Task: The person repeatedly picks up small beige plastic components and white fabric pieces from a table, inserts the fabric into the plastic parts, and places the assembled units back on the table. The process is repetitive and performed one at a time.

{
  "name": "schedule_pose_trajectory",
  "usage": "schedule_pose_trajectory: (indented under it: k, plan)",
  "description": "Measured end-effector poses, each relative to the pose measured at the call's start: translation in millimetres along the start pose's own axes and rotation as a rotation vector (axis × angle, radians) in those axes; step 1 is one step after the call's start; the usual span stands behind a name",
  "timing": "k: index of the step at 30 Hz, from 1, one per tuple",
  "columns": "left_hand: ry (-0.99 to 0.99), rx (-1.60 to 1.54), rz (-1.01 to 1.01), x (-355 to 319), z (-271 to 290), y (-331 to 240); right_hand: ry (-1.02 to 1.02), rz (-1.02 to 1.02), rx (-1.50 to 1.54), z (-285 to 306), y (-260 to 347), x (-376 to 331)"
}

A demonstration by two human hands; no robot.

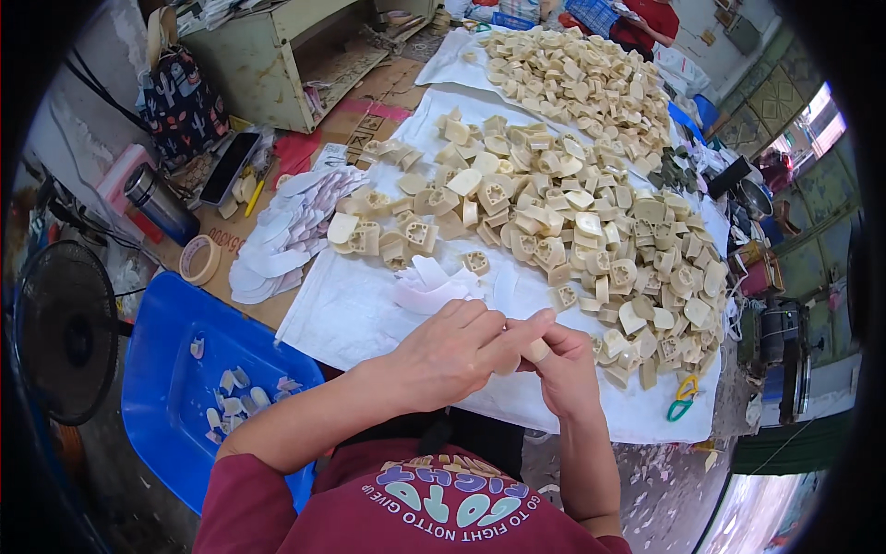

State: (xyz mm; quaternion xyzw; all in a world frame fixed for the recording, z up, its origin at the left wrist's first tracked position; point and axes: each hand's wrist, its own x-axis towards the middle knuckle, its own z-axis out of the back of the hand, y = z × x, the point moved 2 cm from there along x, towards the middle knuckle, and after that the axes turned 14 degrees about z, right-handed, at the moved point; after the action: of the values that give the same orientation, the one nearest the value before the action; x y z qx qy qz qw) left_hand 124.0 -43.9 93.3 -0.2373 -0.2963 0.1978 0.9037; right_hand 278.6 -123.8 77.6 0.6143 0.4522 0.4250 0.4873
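Left hand (452, 351) curled over a small beige piece (537, 350) | right hand (565, 367) pinching same piece | beige block heap (554, 222) on white sheet (351, 309) beyond | blue bin (175, 369) left

Matt cream plastic-looking blocks (554, 212) heaped on smooth white sheeting (351, 314); glossy blue plastic tray (175, 369); shiny metal flask (159, 201); thin white glossy cut-outs (286, 231) over rough brown cardboard (235, 277)

White cloth (351, 314) covers the table, heaped with beige blocks (554, 212); white cut-outs (429, 282) lie near its front
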Motion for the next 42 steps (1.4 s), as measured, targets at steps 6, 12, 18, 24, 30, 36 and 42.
schedule_pose_trajectory:
  k: [6, 12, 18, 24, 30, 36, 42]
  plan:
    - [0.017, 0.104, 0.034, 1.0, 2.0, -5.8, 0.083, 0.139, -0.355, -4.5, 7.2, -6.8]
    - [0.061, -0.009, 0.113, 2.3, 2.8, 2.4, 0.132, 0.373, -0.911, -14.3, 10.9, -4.8]
    - [0.032, -0.154, 0.07, 2.4, 7.0, 2.5, 0.045, 0.055, -0.11, 10.0, 6.4, -6.0]
    - [-0.09, -0.165, 0.121, 7.4, 0.4, -1.8, 0.031, 0.22, -0.359, 6.0, 11.3, -1.8]
    - [-0.257, -0.074, 0.104, 7.6, -9.4, -6.7, -0.054, 0.242, -0.21, 3.4, -2.8, -1.7]
    - [-0.379, -0.155, 0.19, 5.8, -21.7, -4.0, -0.105, 0.137, 0.067, 0.6, 0.2, 7.6]
    - [-0.427, -0.113, 0.319, 9.0, -29.5, -6.6, -0.188, 0.282, -0.338, -15.8, 3.2, 6.5]
